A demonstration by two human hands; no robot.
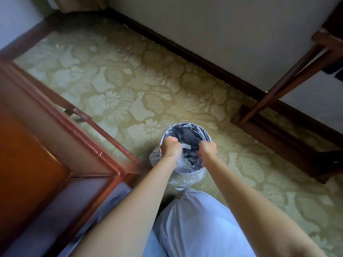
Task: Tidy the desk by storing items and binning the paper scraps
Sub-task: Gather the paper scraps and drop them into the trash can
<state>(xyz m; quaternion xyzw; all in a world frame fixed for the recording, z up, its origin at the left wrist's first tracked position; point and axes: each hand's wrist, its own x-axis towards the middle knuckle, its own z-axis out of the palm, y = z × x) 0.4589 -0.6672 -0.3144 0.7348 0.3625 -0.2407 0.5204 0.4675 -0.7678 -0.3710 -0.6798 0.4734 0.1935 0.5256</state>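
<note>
Floral carpet everywhere, desk corner on the left, and the bin with its clear liner stands on the carpet just past it. Left hand and right hand are over the opening, fingers curled, but I can't tell if they're gripping anything. There's a white scrap between them.

bin near rim: hidden | left hand hold: unclear | desk: cropped left
</note>
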